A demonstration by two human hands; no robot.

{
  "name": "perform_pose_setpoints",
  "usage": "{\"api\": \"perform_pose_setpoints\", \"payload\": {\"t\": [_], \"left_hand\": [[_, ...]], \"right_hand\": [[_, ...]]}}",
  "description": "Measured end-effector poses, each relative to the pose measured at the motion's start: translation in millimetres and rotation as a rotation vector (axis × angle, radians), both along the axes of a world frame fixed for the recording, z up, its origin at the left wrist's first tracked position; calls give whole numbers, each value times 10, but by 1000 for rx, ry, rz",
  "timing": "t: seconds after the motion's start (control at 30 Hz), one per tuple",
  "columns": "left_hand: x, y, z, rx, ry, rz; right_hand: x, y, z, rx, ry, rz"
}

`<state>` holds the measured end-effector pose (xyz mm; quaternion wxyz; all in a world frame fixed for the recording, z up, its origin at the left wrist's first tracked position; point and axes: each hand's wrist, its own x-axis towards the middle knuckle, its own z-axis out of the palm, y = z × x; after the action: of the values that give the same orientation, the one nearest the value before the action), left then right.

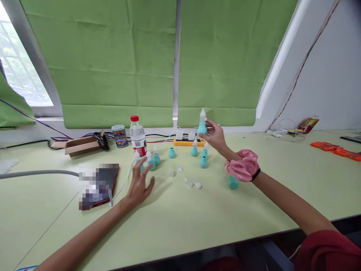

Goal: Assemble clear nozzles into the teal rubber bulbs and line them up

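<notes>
My right hand (216,137) is raised above the back of the table, its thumb and fingers closed on a teal bulb nasal aspirator (202,128) with a clear tip pointing up. Below it stand two more tipped aspirators (194,151) and an open teal bulb (203,162). My left hand (138,187) has its fingers spread and holds nothing; it hovers at a group of tipped aspirators (156,159), partly covering them. Another bare bulb (172,153) stands between the hands. Small clear and white tip pieces (188,183) lie in the middle. One bulb (233,183) lies tilted below my right wrist.
Behind stand a bottle with a red cap (138,137), a can (120,136), an open cardboard box (83,146) and a yellow power strip (183,142) with chargers. A phone-like device (101,184) with a cable lies left. Orange items (335,149) lie far right.
</notes>
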<state>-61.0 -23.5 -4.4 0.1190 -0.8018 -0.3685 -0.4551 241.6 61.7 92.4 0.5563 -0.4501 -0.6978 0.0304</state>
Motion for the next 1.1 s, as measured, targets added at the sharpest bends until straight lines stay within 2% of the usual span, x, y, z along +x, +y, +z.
{"api": "perform_pose_setpoints", "payload": {"t": [0.07, 0.13, 0.17, 0.27, 0.37, 0.6, 0.73, 0.93, 1.1], "left_hand": [[146, -35, 12, -46, 138, -116], [319, 4, 5, -216, 197, -162], [405, 47, -6, -303, 174, -149], [600, 217, -60, -379, 105, -94], [637, 352, -119, -473, 72, -72], [377, 437, -125, -580, 18, -137], [344, 448, -116, -610, -10, -163], [393, 418, -115, -582, -93, -101], [369, 394, -95, -549, -119, -49]], "right_hand": [[-42, -12, -107, -130, 9, 22], [-146, -30, -308, -207, -42, 29], [-208, -39, -423, -234, -72, 28], [-366, -52, -734, -276, -170, 2], [-421, -33, -902, -297, -239, -22], [-350, -45, -996, -348, -298, -18], [-358, -88, -1064, -334, -307, -47], [-301, -158, -1049, -298, -284, -77], [-255, -445, -966, -222, -273, -51]]}}
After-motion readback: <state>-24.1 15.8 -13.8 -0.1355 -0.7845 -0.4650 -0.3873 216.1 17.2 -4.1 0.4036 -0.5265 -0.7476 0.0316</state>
